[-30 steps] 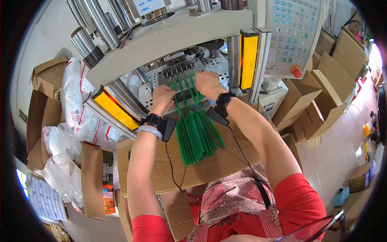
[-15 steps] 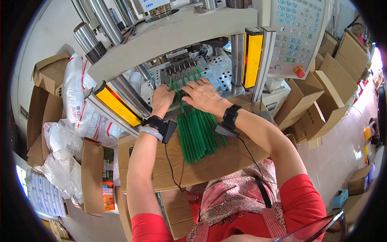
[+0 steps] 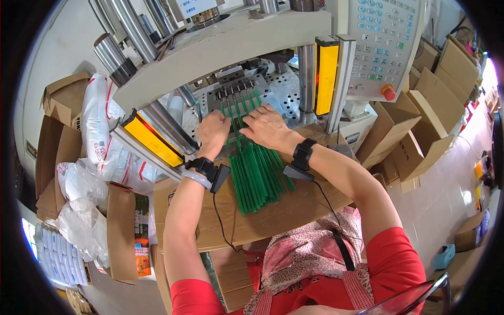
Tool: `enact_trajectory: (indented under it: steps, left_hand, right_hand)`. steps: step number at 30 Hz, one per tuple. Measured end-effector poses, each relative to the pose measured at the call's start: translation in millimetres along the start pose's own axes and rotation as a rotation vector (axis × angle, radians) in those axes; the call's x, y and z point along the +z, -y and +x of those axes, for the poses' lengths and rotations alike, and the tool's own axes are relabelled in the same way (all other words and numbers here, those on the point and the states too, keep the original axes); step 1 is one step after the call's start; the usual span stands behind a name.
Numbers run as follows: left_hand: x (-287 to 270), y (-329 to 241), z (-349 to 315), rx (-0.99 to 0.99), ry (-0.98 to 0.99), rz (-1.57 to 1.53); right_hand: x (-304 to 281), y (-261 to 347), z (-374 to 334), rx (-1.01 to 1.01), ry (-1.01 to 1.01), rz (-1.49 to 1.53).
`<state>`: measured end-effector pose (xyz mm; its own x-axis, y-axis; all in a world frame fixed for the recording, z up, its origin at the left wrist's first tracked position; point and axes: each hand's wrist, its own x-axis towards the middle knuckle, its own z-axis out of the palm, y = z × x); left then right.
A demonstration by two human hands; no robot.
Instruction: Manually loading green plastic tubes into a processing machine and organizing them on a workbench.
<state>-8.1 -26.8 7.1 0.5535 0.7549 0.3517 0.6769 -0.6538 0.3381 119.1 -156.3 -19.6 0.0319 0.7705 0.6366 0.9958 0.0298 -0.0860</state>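
Observation:
Slim green rods (image 3: 240, 118) lie side by side with their far ends in the slots of a metal mould block (image 3: 236, 90). My left hand (image 3: 214, 129) is curled at the leftmost rod, its thumb and fingertips closed against it. On the right, my right hand (image 3: 266, 127) bends over the other rods, thumb and fingers closed on them; the palm hides part of their length. Nearer to me, a thick bundle of green rods (image 3: 255, 181) lies fanned on a cardboard-covered table (image 3: 210, 220). Both wrists wear black straps with wired boxes.
The press frame (image 3: 226, 50) arches over the mould, with steel columns and yellow guard bars (image 3: 326, 79) on both sides. A control panel (image 3: 381, 47) with a red knob stands at right. Open cardboard boxes (image 3: 420, 131) are at right; white sacks (image 3: 97, 118) and more boxes at left.
Both hands have shifted slightly along the rods; the left hand sits a little lower and its fingers are more curled. The rods in the mould and the bundle look nearly unchanged.

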Motion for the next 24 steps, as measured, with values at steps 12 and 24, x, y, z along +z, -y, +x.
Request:
enact_trajectory:
  steps: [12, 24]
  left_hand:
    - [5.2, -6.8, 8.9, 0.002, 0.089, 0.110]
    - [-7.0, -1.2, 8.4, -0.009, 0.051, 0.071]
  right_hand:
    - [-2.0, 2.7, -0.5, -0.008, 0.075, -0.068]
    - [-16.1, -16.2, -9.7, 0.083, 0.064, -0.025]
